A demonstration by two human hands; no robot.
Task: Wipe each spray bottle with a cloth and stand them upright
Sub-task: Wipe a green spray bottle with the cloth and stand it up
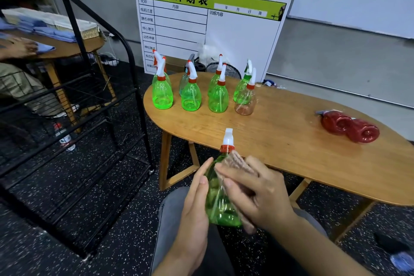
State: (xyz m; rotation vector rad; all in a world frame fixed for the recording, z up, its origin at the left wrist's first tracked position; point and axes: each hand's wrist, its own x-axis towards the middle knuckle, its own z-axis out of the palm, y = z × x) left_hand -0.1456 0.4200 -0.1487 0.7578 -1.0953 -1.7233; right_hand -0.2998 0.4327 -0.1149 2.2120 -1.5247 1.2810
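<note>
Beyond the fingers, upright spray bottles crowd the tabletop. Left hand, fingers straight, steadies green bottle, nozzle pointing away; right hand presses cloth onto it.

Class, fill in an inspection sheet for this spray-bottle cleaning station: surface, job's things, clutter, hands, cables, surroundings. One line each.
Surface: oval wooden table, bare in the middle.
Job's things: green plastic spray bottle held above the lap; pinkish cloth against it; upright spray bottles at the table's far left; two red plastic spray bottles lying on their sides at the right.
Clutter: nothing seen on the table.
Hands: left hand steadies the held bottle with straight fingers; right hand presses the cloth on it.
Cables: white power strip on the floor behind.
Surroundings: black wire rack at left; green-headed planning board against the wall.
</note>
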